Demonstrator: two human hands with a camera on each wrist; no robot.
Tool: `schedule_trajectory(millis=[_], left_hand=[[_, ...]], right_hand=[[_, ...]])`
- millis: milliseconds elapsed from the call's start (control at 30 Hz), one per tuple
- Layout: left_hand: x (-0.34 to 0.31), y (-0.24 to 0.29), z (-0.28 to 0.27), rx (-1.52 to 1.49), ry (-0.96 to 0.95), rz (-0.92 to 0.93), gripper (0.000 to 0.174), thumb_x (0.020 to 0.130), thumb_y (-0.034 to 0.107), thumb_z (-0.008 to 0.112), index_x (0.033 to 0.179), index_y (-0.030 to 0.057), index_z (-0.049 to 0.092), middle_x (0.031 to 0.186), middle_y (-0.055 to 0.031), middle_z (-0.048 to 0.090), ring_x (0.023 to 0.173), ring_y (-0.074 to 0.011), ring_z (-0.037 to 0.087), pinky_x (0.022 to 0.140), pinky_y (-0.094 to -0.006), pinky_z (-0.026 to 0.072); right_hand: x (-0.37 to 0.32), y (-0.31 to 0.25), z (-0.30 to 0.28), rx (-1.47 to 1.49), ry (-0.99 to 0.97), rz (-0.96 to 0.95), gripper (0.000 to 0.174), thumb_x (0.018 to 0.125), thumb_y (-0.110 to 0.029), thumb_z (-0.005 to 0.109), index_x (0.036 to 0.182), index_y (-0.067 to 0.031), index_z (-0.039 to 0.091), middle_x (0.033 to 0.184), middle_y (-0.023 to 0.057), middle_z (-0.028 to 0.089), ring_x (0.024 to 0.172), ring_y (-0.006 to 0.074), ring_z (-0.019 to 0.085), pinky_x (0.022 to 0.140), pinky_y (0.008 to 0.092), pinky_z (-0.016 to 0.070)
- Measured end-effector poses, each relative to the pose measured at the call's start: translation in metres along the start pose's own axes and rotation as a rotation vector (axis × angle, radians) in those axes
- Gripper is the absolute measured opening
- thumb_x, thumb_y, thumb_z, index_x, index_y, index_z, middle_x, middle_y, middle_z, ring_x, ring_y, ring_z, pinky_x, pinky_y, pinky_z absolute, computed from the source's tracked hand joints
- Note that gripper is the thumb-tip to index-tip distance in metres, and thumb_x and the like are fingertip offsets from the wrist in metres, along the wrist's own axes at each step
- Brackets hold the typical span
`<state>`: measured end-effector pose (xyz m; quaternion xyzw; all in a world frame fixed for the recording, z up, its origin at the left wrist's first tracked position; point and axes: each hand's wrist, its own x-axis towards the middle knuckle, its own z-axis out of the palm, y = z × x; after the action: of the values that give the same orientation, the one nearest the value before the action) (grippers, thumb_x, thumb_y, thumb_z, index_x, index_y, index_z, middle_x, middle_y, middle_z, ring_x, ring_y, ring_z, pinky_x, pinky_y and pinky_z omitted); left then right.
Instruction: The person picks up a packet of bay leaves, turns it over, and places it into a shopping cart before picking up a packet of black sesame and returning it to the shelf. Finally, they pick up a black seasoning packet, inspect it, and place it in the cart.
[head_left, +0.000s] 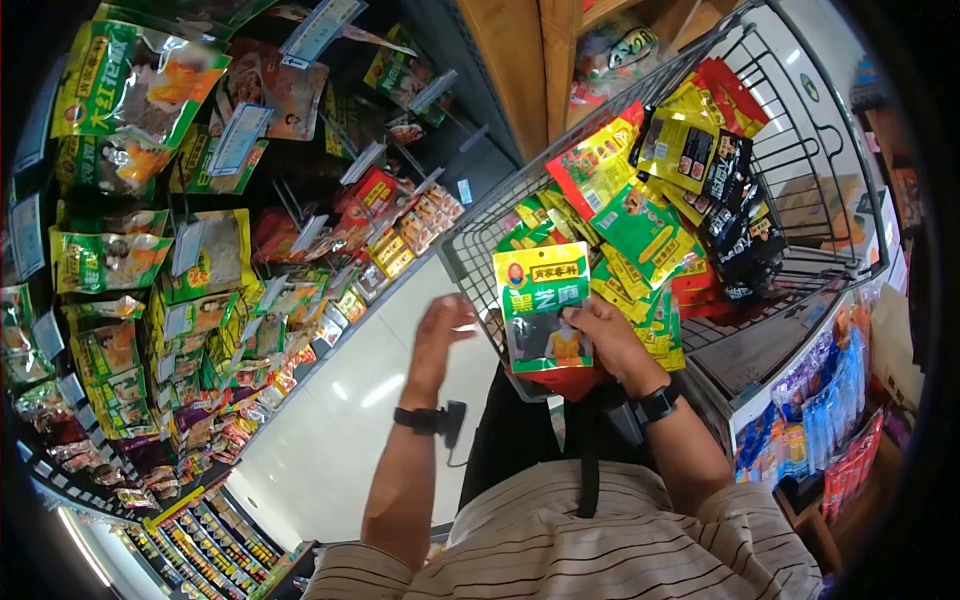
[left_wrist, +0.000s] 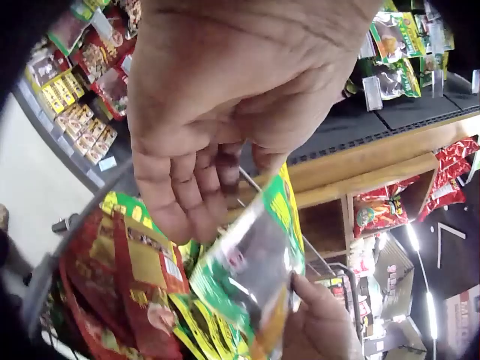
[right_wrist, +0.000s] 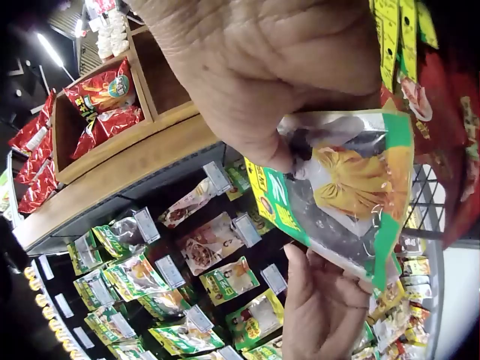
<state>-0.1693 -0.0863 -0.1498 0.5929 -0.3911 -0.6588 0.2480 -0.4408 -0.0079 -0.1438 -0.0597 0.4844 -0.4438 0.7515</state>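
A green and yellow packet with a clear window over dark contents [head_left: 543,310] is held upright above the cart's near end in the head view. My right hand [head_left: 615,345] pinches its right edge, thumb on the front. My left hand [head_left: 440,335] is just left of the packet, apart from it, fingers loosely bent and holding nothing. In the left wrist view the left hand [left_wrist: 240,112] hovers over the packet [left_wrist: 255,255], with the right hand [left_wrist: 322,322] at its edge. The right wrist view shows the right thumb over the packet [right_wrist: 352,187].
The wire cart [head_left: 465,255] holds many green, yellow, red and black packets [head_left: 640,235]. Hanging packets with price tags fill the shelf [head_left: 205,250] on the left. Pale floor [head_left: 370,390] lies between shelf and cart. Blue and red bags [head_left: 835,400] are at the right.
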Motion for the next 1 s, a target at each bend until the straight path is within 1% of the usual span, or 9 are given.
schedule_trajectory(millis=[67, 167, 400, 533, 633, 667, 767, 867, 1000], left_hand=[[0.034, -0.003, -0.036, -0.026, 0.129, 0.050, 0.048, 0.100, 0.047, 0.051, 0.120, 0.0037, 0.058, 0.108, -0.0094, 0.065, 0.094, -0.0199, 0.065, 0.082, -0.0356, 0.0553], [0.088, 0.006, -0.084, 0.091, 0.333, 0.182, 0.040, 0.100, 0.035, 0.047, 0.128, 0.0069, 0.053, 0.112, -0.0079, 0.061, 0.101, -0.0219, 0.064, 0.082, -0.0349, 0.0536], [0.199, 0.028, -0.147, 0.379, 0.429, 0.537, 0.041, 0.101, 0.019, 0.049, 0.137, -0.0002, 0.046, 0.117, -0.0111, 0.059, 0.105, -0.0196, 0.059, 0.085, -0.0316, 0.0517], [0.228, 0.032, -0.149, 0.337, 0.537, 0.555, 0.041, 0.101, 0.024, 0.052, 0.133, -0.0015, 0.050, 0.118, -0.0141, 0.062, 0.105, -0.0203, 0.059, 0.085, -0.0301, 0.0499], [0.221, 0.029, -0.144, 0.356, 0.323, 0.325, 0.044, 0.099, 0.030, 0.054, 0.129, -0.0025, 0.053, 0.119, -0.0147, 0.062, 0.110, -0.0221, 0.059, 0.088, -0.0303, 0.0503], [0.217, 0.024, -0.134, 0.353, 0.310, 0.379, 0.046, 0.098, 0.035, 0.056, 0.126, -0.0023, 0.056, 0.115, -0.0127, 0.063, 0.109, -0.0207, 0.060, 0.089, -0.0306, 0.0495], [0.171, 0.042, -0.084, 0.082, 0.111, 0.204, 0.043, 0.099, 0.033, 0.056, 0.125, -0.0011, 0.057, 0.112, -0.0110, 0.065, 0.109, -0.0183, 0.059, 0.092, -0.0312, 0.0472], [0.138, 0.052, -0.050, 0.058, -0.061, 0.043, 0.039, 0.100, 0.033, 0.057, 0.124, 0.0020, 0.060, 0.113, -0.0091, 0.066, 0.110, -0.0166, 0.059, 0.094, -0.0318, 0.0456], [0.124, 0.071, -0.030, 0.295, -0.117, 0.170, 0.037, 0.102, 0.035, 0.053, 0.121, 0.0053, 0.065, 0.120, -0.0088, 0.067, 0.115, -0.0180, 0.060, 0.096, -0.0337, 0.0443]], right_hand=[[0.004, 0.001, 0.001, 0.050, 0.046, -0.009, 0.015, 0.095, -0.014, 0.061, 0.107, -0.0042, 0.063, 0.098, 0.0015, 0.066, 0.088, 0.0101, 0.061, 0.080, 0.0261, 0.0502], [0.010, 0.007, 0.001, -0.014, 0.057, -0.056, 0.015, 0.095, -0.014, 0.061, 0.106, -0.0045, 0.063, 0.097, -0.0001, 0.065, 0.087, 0.0088, 0.060, 0.078, 0.0248, 0.0485], [0.033, 0.022, 0.021, 0.028, 0.077, 0.021, 0.017, 0.096, -0.014, 0.061, 0.110, -0.0048, 0.064, 0.097, -0.0012, 0.064, 0.086, 0.0072, 0.059, 0.077, 0.0238, 0.0477], [0.047, 0.025, 0.039, -0.016, 0.073, -0.002, 0.022, 0.096, -0.018, 0.061, 0.115, -0.0064, 0.065, 0.099, -0.0027, 0.064, 0.088, 0.0059, 0.058, 0.077, 0.0220, 0.0458], [0.057, 0.028, 0.037, -0.052, 0.076, 0.001, 0.025, 0.097, -0.019, 0.059, 0.119, -0.0063, 0.063, 0.102, -0.0026, 0.064, 0.091, 0.0065, 0.058, 0.082, 0.0228, 0.0461], [0.059, 0.025, 0.040, -0.019, 0.072, -0.016, 0.026, 0.097, -0.018, 0.059, 0.120, -0.0064, 0.063, 0.103, -0.0026, 0.064, 0.090, 0.0064, 0.058, 0.081, 0.0226, 0.0461], [0.063, 0.006, 0.045, -0.011, 0.059, -0.066, 0.028, 0.098, -0.018, 0.057, 0.123, -0.0054, 0.061, 0.108, -0.0020, 0.065, 0.094, 0.0063, 0.059, 0.084, 0.0232, 0.0472], [0.068, -0.021, 0.048, -0.023, 0.076, -0.017, 0.030, 0.099, -0.016, 0.056, 0.127, -0.0039, 0.059, 0.113, -0.0015, 0.064, 0.100, 0.0063, 0.059, 0.089, 0.0244, 0.0473], [0.083, -0.034, 0.050, -0.058, 0.019, -0.135, 0.030, 0.098, -0.017, 0.057, 0.126, -0.0062, 0.059, 0.111, -0.0021, 0.065, 0.095, 0.0053, 0.059, 0.081, 0.0223, 0.0486]])
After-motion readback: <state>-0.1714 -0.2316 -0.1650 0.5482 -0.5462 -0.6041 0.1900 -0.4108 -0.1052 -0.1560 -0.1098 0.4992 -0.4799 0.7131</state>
